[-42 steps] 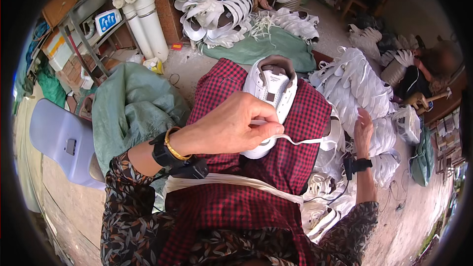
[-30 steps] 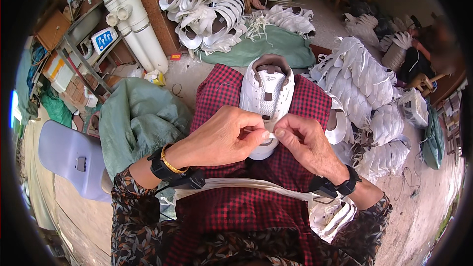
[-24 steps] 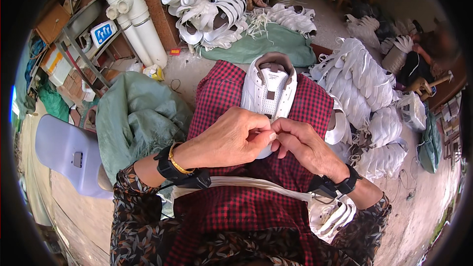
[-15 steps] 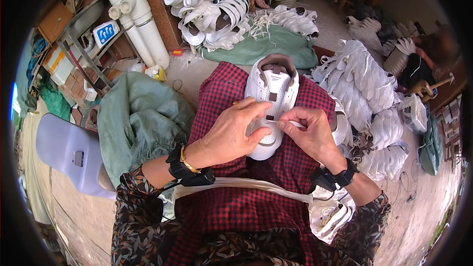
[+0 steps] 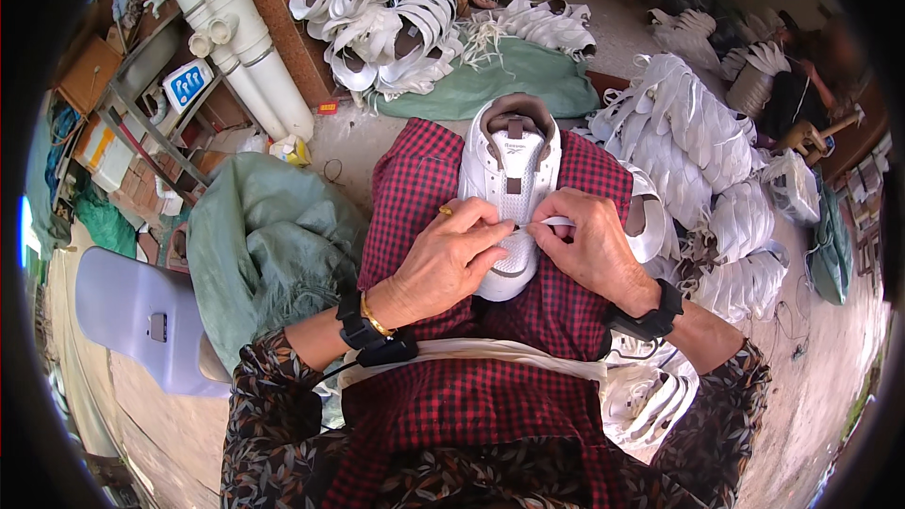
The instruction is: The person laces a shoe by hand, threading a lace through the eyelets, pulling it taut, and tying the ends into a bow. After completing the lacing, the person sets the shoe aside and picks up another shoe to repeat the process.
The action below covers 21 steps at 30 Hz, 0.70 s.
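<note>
A white sneaker (image 5: pixel 510 165) with a brown lining lies across my lap, its toe toward me and its heel end away. My right hand (image 5: pixel 589 245) pinches a white shoelace (image 5: pixel 560 221) between thumb and forefinger over the shoe's front. From the other side, my left hand (image 5: pixel 448 254) has its fingers curled in at the lace, their tips close to those of my right hand. The exact grip of the left fingertips is partly hidden. Under the shoe is a red-and-black checked apron (image 5: pixel 405 193) covering my legs.
Bundled white shoe uppers (image 5: pixel 674 123) are heaped at right, with another stack (image 5: pixel 391 24) at the back on a green sack (image 5: pixel 528 80). A green cloth sack (image 5: pixel 269 226) and a pale purple stool (image 5: pixel 132 297) are at left. Behind, white pipes (image 5: pixel 231 33) stand beside a cluttered metal rack.
My left fingers have drawn together and come in to the lace beside my right fingertips. The right hand still pinches the lace. The whole view has shifted slightly.
</note>
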Tool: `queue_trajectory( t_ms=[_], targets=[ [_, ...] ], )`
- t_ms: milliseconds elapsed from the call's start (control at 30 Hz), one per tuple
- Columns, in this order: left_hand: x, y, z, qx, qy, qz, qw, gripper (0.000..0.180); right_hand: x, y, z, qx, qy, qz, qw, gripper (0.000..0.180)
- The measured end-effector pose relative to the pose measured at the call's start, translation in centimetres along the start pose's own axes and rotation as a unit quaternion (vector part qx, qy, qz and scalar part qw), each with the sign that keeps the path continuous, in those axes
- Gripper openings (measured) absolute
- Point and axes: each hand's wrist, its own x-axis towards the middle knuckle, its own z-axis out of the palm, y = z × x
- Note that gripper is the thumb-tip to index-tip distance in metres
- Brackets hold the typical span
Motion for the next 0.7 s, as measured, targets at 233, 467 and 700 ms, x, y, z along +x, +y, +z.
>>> queue_trajectory(
  t_ms=[233,467,700],
  targets=[
    [-0.2,0.0,0.1,-0.019,0.023,-0.026,0.999,0.037,0.6,-0.6,-0.2,-0.018,-0.032,-0.013,0.999,0.011],
    [-0.1,-0.1,0.4,-0.052,0.056,-0.027,0.997,0.033,1.8,-0.9,0.3,-0.007,-0.081,-0.021,0.996,0.010],
    [-0.4,-0.6,0.3,-0.123,0.080,-0.095,0.985,0.016,1.9,-0.8,-0.7,-0.094,-0.069,-0.117,0.986,0.010]
  ],
)
